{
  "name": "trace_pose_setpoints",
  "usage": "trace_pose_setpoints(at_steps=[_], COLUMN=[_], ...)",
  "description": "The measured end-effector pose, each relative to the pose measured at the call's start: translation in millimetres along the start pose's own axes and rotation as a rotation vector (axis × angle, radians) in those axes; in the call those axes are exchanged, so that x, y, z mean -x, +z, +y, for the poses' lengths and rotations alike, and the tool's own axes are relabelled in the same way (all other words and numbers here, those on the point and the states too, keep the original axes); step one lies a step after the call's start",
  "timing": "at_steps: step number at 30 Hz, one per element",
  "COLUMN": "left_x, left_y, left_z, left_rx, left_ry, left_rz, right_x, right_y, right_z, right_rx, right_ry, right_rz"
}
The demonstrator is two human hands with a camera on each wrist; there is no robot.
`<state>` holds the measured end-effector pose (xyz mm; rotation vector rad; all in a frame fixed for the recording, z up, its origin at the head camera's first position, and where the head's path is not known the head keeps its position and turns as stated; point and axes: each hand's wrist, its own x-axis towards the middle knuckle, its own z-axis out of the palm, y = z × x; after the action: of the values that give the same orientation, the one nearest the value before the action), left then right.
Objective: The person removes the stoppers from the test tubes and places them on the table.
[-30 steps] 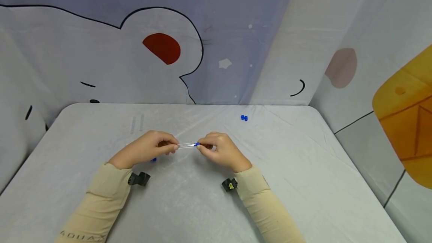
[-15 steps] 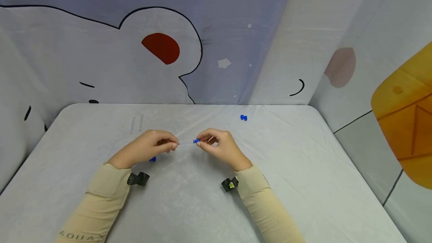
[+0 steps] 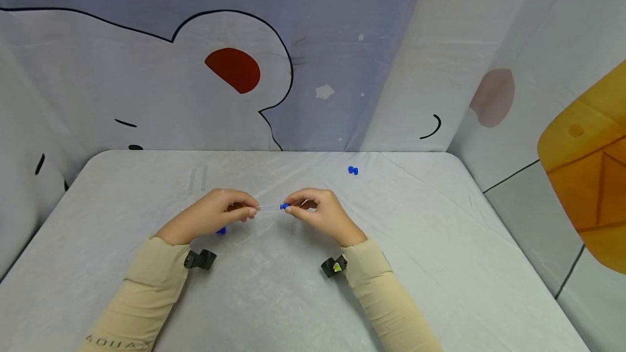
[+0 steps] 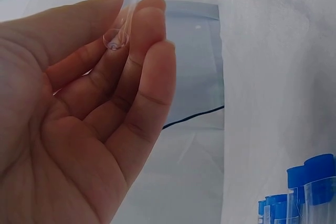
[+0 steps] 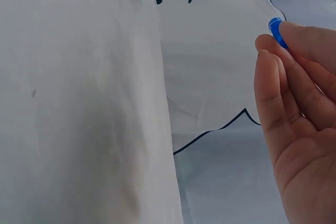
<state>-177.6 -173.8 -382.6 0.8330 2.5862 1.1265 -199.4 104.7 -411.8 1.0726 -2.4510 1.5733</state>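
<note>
In the head view, my left hand (image 3: pixel 215 215) pinches a clear test tube (image 3: pixel 269 207) between thumb and fingers, its length pointing right. My right hand (image 3: pixel 323 215) grips a blue cap (image 3: pixel 284 206) at the tube's right end. From the left wrist, the rounded bottom of the tube (image 4: pixel 116 39) shows between thumb and fingers. The right wrist view has the blue cap (image 5: pixel 276 30) between thumb and fingertips, at the tube's mouth. How deep the cap sits is too small to tell.
Two loose blue caps (image 3: pixel 353 170) lie at the back of the white table (image 3: pixel 274 297). Two clear tubes (image 3: pixel 192 182) without caps lie at the back left. Several blue-capped tubes (image 4: pixel 311 182) are near my left wrist, mostly hidden by the arm in the head view.
My right hand and the capped end of the tube have risen slightly, then dipped a little. The left hand has stayed nearly still, with both grips kept.
</note>
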Motion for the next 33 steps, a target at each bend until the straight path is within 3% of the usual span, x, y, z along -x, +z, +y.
trace_pose_setpoints(at_steps=[33], left_x=[1.4], left_y=[-3.0], left_z=[0.6], left_rx=[0.001], left_ry=[-0.004], left_rz=[0.015], right_x=[-0.5], right_y=[-2.0], right_z=[4.0], right_rx=[-0.109], right_ry=[0.091], right_rz=[0.025])
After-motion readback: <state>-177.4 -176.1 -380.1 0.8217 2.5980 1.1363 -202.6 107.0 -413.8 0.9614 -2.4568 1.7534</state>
